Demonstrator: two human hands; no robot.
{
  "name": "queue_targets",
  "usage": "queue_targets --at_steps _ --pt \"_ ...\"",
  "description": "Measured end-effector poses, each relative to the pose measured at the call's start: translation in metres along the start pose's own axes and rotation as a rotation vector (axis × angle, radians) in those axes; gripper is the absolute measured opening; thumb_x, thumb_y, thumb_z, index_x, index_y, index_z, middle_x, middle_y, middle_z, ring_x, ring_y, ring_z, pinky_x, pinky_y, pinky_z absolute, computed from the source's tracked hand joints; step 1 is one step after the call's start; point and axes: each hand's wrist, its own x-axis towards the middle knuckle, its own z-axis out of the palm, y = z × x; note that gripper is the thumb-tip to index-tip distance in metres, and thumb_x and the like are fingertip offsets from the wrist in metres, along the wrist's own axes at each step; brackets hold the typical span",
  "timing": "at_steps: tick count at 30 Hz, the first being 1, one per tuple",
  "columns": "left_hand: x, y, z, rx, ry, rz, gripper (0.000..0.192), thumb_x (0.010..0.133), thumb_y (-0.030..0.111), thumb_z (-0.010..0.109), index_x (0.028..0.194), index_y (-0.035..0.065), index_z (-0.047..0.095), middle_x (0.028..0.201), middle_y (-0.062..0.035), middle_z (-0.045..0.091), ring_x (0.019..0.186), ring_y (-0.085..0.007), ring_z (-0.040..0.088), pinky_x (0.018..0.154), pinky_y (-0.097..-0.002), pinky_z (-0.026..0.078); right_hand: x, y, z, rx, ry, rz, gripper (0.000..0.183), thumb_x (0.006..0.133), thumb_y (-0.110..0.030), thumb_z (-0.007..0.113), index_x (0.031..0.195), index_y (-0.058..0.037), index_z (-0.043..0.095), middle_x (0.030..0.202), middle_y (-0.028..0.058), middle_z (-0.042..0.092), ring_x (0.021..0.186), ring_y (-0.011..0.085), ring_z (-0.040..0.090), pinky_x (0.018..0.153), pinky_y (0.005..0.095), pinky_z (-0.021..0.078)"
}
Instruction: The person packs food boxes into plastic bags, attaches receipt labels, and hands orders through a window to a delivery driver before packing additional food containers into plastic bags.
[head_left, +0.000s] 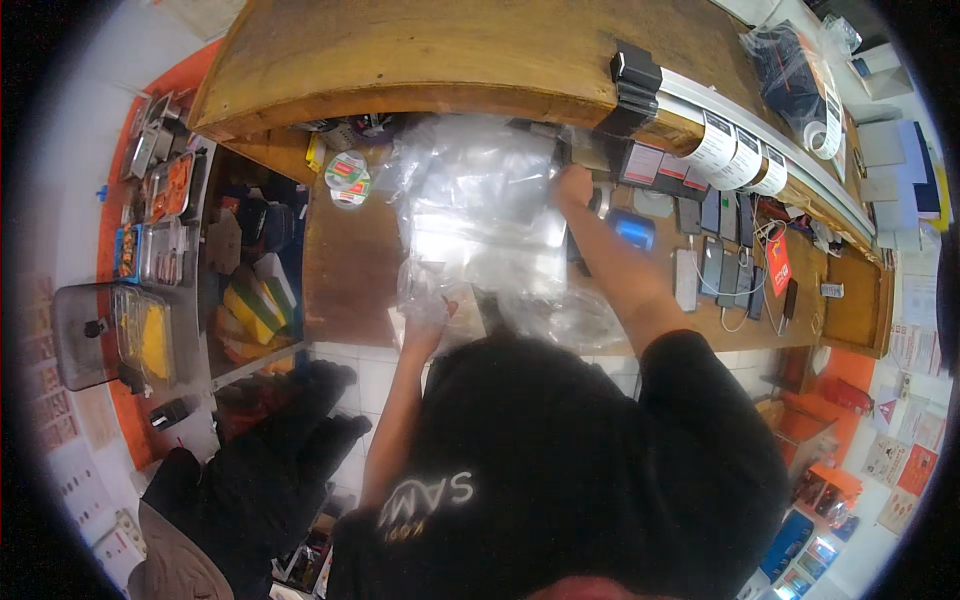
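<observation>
A pile of clear plastic bags or film (480, 217) lies in front of me on the brown wooden counter (349, 277). My left hand (427, 311) is at the pile's near left corner, partly hidden by the shiny plastic, beside a pale flat sheet (397, 322); whether its fingers grip the film is unclear. At the pile's far right edge, my right hand (574, 184) has curled fingers close to a roll of tape (602, 201). What those fingers hold cannot be made out. A device with a lit blue screen (632, 230) lies right of my right forearm.
Several phones (712, 266) with white cables lie at the right. A wooden shelf (450, 60) overhangs the far side, with paper label strips (716, 142) hanging from it. Round-labelled rolls (347, 178) stand at the left. Food containers (142, 330) line the left side. Another person (247, 457) is at lower left.
</observation>
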Motion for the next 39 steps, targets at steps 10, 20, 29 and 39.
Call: queue_targets --at_steps 10,20,29,39 --pt "0.0 0.04 -0.014 0.202 0.515 0.371 0.043 0.08 0.028 0.066 0.111 0.0014 0.055 0.093 -0.011 0.058 0.089 -0.0313 0.053 0.075 -0.044 0.039 -0.049 0.025 -0.025 0.674 -0.317 0.083 0.021 0.075 0.001 0.055 0.093 -0.0009 0.066 0.071 0.0089 0.063 0.055 0.0189 0.059 0.048 0.0304 0.045" --pt "-0.021 0.039 -0.036 0.278 0.358 0.283 0.046 0.073 0.029 0.069 0.114 0.0095 0.061 0.093 -0.0121 0.061 0.077 -0.0329 0.06 0.061 -0.0417 0.049 -0.154 0.008 -0.075 1.267 -0.64 0.152 0.019 0.079 -0.003 0.063 0.098 0.0033 0.064 0.073 0.0004 0.057 0.051 0.0039 0.038 0.042 0.0186 0.0254" --pt "-0.031 0.048 -0.065 -0.012 0.131 -0.114 0.042 0.068 0.029 0.076 0.098 0.0026 0.065 0.078 -0.0181 0.066 0.068 -0.0325 0.065 0.065 -0.0404 0.051 -0.191 -0.023 -0.069 1.287 -0.746 0.077 0.019 0.081 -0.004 0.061 0.098 -0.0011 0.067 0.073 0.003 0.059 0.052 0.004 0.039 0.043 0.0197 0.0278" --pt "-0.033 0.021 -0.024 -0.341 0.243 -0.275 0.037 0.07 0.035 0.072 0.079 -0.0003 0.066 0.065 -0.0134 0.064 0.058 -0.0206 0.063 0.058 -0.0365 0.049 -0.235 -0.035 0.045 0.668 -0.594 -0.763 0.017 0.071 -0.004 0.065 0.087 0.0002 0.064 0.08 0.0162 0.065 0.074 0.0233 0.063 0.068 0.0323 0.0483"
